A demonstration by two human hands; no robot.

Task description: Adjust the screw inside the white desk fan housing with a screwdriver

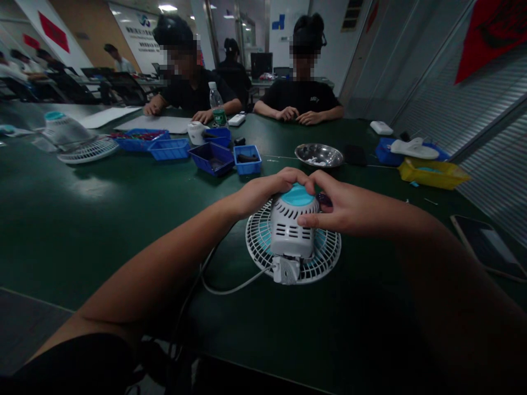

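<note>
A white electric fan head (293, 233) lies grille-down on the green table, its motor housing upward with a turquoise cap (297, 195) on top. My left hand (280, 187) is curled over the left and far side of the cap, fingertips meeting those of my right. My right hand (334, 204) grips the housing from the right, thumb pressed on its slotted side and fingers bent behind it. Under the right fingers shows a small dark, shiny thing (324, 199) that I cannot make out. A white bracket (286, 270) with a grey cord (234, 291) projects toward me.
Beyond my hands stand blue bins (247, 160), a metal bowl (319, 156) with small white parts and a yellow bin (432, 172). Another fan head (78, 140) lies far left. At right is a phone (489, 247). Two people sit across the table, near a water bottle (218, 109).
</note>
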